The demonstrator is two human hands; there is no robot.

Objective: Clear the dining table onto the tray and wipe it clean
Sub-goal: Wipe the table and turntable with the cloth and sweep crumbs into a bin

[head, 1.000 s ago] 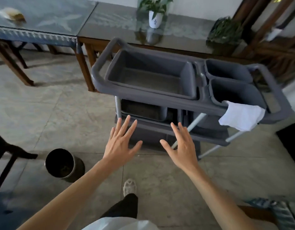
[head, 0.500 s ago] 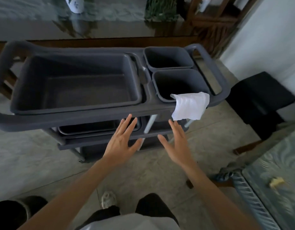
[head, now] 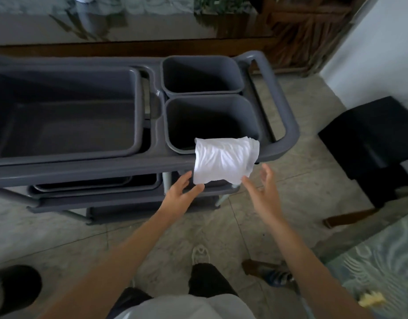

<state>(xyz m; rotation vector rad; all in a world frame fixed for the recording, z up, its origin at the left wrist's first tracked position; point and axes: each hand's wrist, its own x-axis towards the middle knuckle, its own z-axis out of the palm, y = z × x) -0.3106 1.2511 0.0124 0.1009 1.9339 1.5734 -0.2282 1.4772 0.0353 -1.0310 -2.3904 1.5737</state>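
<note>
A white cloth (head: 223,161) hangs over the front rim of the grey cart (head: 83,165), draped from the nearer small bin (head: 212,122). My left hand (head: 180,195) is just below the cloth's lower left corner, fingers spread, its fingertips at the cloth's hem. My right hand (head: 265,192) is open just right of the cloth's lower right corner, apart from it. A large grey tub (head: 65,116) fills the cart's left side, a second small bin (head: 200,73) sits behind the nearer one.
A glass-topped table (head: 382,268) with a yellow scrap (head: 371,300) on it is at the lower right. A black stool (head: 371,143) stands right of the cart. A dark round bin (head: 10,288) is at the lower left. Another glass-topped table (head: 129,21) lies behind the cart.
I have stepped closer and turned right, so the cart fills the view. Both hands have risen toward the white cloth, and the left hand's fingers now reach its hem.
</note>
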